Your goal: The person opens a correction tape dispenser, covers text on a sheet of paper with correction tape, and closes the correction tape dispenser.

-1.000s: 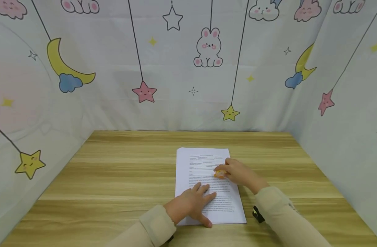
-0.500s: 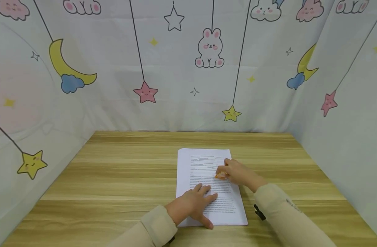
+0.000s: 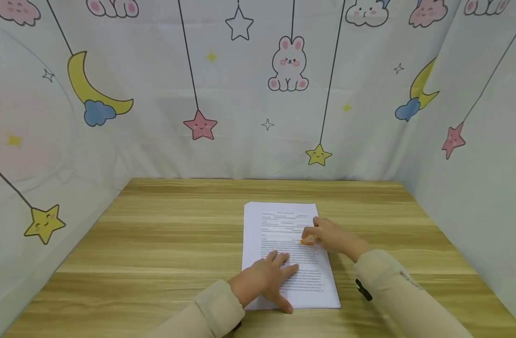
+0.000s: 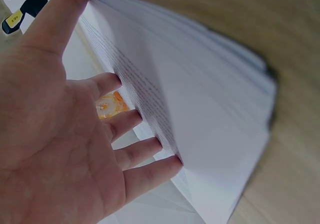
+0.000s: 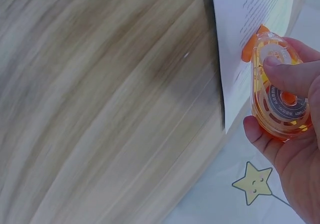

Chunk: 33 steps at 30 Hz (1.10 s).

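Observation:
A stack of white printed paper (image 3: 254,230) lies on the wooden table, its top sheet covered with lines of text. My left hand (image 3: 268,279) rests on the lower part of the stack, fingers spread and straight, thumb near the front edge. In the left wrist view, the fingertips (image 4: 170,165) touch the printed sheet. My right hand (image 3: 331,237) holds a translucent orange correction tape (image 5: 281,92), thumb on its flat side. Its orange tip (image 5: 248,52) is right at the page, over the text in the upper right half. The fingers partly hide the dispenser in the head view.
The wooden table (image 3: 156,244) extends to both sides of the stack. White curtains (image 3: 241,155) with printed stars, moons and rabbits stand behind the table and at its sides. A dark strap (image 3: 363,290) shows under the right sleeve.
My right hand has moved slightly to the right across the page with the correction tape. My left hand has stayed on the paper. The head view has shifted a little.

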Each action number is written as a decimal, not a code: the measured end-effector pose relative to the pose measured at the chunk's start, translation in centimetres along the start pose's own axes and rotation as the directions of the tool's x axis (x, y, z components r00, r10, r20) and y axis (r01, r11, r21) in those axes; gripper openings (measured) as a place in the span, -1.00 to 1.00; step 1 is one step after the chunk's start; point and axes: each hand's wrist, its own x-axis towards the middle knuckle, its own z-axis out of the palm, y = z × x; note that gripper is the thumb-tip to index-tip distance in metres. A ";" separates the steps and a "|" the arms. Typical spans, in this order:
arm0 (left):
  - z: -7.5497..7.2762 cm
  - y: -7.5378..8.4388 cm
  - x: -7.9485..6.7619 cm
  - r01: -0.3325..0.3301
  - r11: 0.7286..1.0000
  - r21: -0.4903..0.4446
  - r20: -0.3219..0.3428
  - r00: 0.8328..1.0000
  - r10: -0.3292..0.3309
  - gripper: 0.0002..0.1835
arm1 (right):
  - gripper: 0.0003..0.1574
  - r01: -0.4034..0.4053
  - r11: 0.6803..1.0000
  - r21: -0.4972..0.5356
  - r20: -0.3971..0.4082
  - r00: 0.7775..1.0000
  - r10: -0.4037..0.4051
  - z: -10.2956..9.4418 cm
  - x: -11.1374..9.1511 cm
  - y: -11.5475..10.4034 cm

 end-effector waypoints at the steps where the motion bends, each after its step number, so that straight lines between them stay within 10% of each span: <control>1: 0.0 0.0 0.0 0.002 1.000 -0.005 0.000 1.000 -0.002 0.05 | -0.71 -0.002 1.000 0.002 -0.002 1.000 0.002 0.0 -0.2 0.1; 33: -0.1 0.1 0.1 -0.011 1.000 -0.013 -0.004 1.000 0.011 0.04 | -0.65 -0.033 0.998 0.046 -0.044 0.998 0.035 -0.1 -3.7 2.9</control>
